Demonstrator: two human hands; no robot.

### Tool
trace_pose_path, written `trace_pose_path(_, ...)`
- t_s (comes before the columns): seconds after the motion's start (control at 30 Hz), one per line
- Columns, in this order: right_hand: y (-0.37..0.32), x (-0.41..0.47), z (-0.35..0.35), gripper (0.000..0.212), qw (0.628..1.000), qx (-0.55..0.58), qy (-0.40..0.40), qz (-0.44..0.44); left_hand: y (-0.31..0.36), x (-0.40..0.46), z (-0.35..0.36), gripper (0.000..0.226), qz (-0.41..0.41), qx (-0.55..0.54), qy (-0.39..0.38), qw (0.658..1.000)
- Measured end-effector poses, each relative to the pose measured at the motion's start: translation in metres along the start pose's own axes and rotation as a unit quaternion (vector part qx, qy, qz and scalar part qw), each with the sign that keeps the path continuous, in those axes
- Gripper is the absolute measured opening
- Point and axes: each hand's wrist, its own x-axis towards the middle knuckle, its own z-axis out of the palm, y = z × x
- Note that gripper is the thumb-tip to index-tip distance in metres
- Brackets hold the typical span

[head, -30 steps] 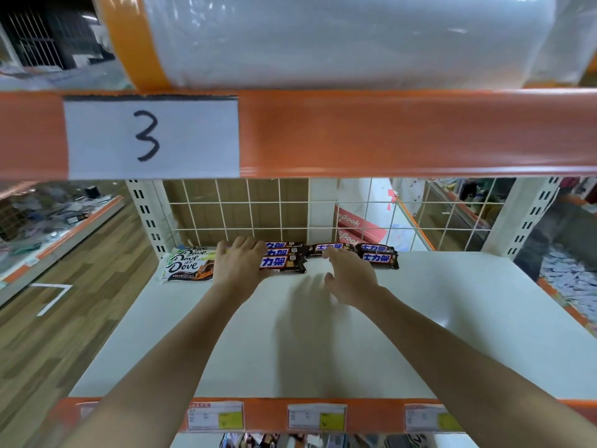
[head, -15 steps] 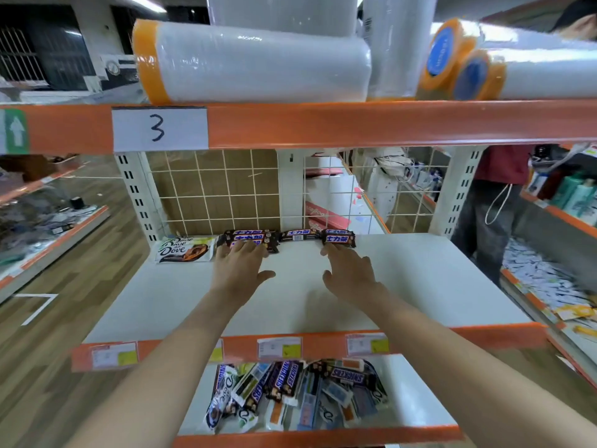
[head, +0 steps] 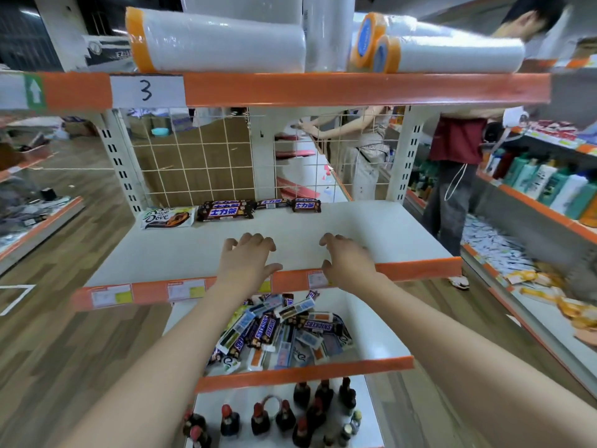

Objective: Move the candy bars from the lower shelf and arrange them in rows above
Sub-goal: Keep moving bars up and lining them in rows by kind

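Landmark: white shelf [head: 371,234] with an orange front edge, price tags along it.

Left hand [head: 247,265]: over the front of the shelf, palm down, fingers loosely spread and lightly bent, holding nothing. Its wrist crosses the orange edge.

Right hand [head: 347,261]: beside the left, also over the front of the shelf, fingers relaxed and slightly curled, holding nothing.

Row [head: 258,206]: brown-wrapped bars lined along the back of the shelf against the wire grid [head: 193,163]. A double stack sits at the row's left end, single bars to its right. Well apart from both hands, with bare shelf between.

Dove bar [head: 168,217]: white wrapper, flat at the back of the shelf, just left of the row and close to it; whether they touch cannot be told.

Pile [head: 281,328]: loose Snickers and pale-wrapped bars heaped on the tier directly below the shelf, jumbled at all angles. It lies beneath the forearms, below and nearer the camera than both hands, touched by neither.

Bottles [head: 274,415]: dark, red-capped, standing two tiers below the shelf.

Rolls [head: 223,40]: white, orange-ended, lying on the tier above the shelf, whose edge bears a label marked 3.

Two people stand behind and right of the shelf.
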Motion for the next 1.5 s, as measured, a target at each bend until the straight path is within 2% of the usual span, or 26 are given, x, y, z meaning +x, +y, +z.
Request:
trace_pose_path(0.2, 0.004, -0.04, 0.011, 0.039, 0.999, 0.03, 0.028, -0.006, 0.018, -0.037, 0.01, 0.043, 0.032, -0.016, 0.021, 0.999)
trace_pose_path(0.33, 0.007, -0.064, 0.033, 0.031, 0.998, 0.043, 0.041, -0.025, 0.023, -0.057, 0.023, 0.042, 0.043, -0.023, 0.006, 0.999)
trace_pose_path(0.47, 0.008, -0.08, 0.058, 0.029, 0.997, 0.061, 0.023, -0.03, 0.025, -0.076, 0.034, 0.039, 0.071, -0.03, 0.008, 0.997)
trace_pose_path(0.73, 0.009, -0.097, 0.101, 0.036, 0.998, 0.058, -0.021, -0.016, 0.014, -0.097, 0.067, 0.043, 0.053, -0.011, -0.07, 0.996)
trace_pose_path(1.0, 0.022, -0.102, 0.135, 0.03, 0.995, 0.066, -0.064, 0.028, 0.009, -0.102, 0.111, 0.044, 0.038, 0.0, -0.13, 0.991)
trace_pose_path(1.2, 0.035, -0.103, 0.154, 0.034, 0.994, 0.055, -0.084, 0.043, 0.014, -0.104, 0.136, 0.036, 0.048, -0.014, -0.146, 0.988)
trace_pose_path(1.4, 0.052, -0.102, 0.189, 0.03, 0.994, 0.054, -0.079, 0.047, 0.021, -0.109, 0.174, 0.04, 0.065, -0.015, -0.171, 0.983)
trace_pose_path(1.5, 0.06, -0.099, 0.208, 0.034, 0.991, 0.063, -0.106, 0.058, 0.024, -0.108, 0.195, 0.042, 0.077, 0.0, -0.197, 0.977)
